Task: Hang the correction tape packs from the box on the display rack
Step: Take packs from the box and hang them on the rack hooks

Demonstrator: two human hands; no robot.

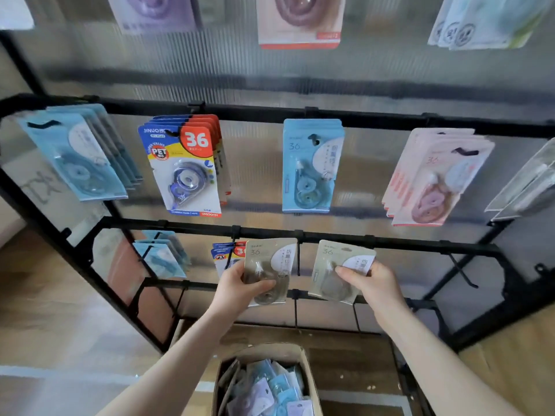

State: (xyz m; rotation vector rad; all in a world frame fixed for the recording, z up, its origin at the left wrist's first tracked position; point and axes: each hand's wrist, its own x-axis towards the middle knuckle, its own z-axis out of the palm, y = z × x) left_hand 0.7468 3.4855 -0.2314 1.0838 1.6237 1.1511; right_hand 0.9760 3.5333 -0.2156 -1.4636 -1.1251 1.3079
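The rack (300, 114) fills the view, its lower rail crossing just above both hands; the box (264, 382) sits on the floor at 6 o'clock, still holding many packs. You hold two beige packs in front of the lower rail; the left pack (270, 270) is grasped by your left hand (237, 288), thumb across its face; the right pack (341, 271) is pinched by your right hand (375, 282) along its right edge.

Hang one pack at a time; judging by the layout, the bare hook (298, 259) between the packs looks the nearest free one. Bring the hang hole level with the hook tip, keep the card square to the hook, then slide it back toward the rail; steady the second pack clear of the hook.

Left pack: long axis near vertical, hang-hole end toward 12 o'clock, printed face toward you. Right pack: long axis tilted, top toward 1 o'clock, lower end toward 7 o'clock.
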